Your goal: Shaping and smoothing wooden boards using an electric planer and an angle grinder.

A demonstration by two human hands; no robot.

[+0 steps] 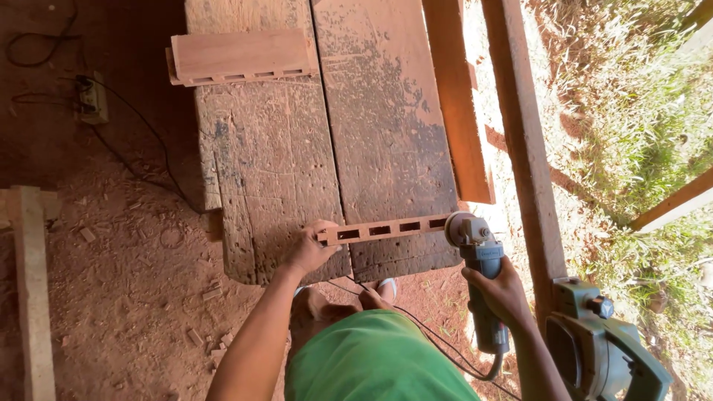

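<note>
Both bare arms reach forward and down. The left hand (308,249) is curled, fingers wrapped over the top and thumb underneath, wrist straight. The right hand (503,291) is closed in a full fist grip, knuckles outward, forearm angled inward.

slotted strip (386,229) on workbench (327,148), grinder (479,275) at right

Harsh sunlight overexposes the grass (639,141) at right; the shaded left stays dim, sharp throughout.
</note>
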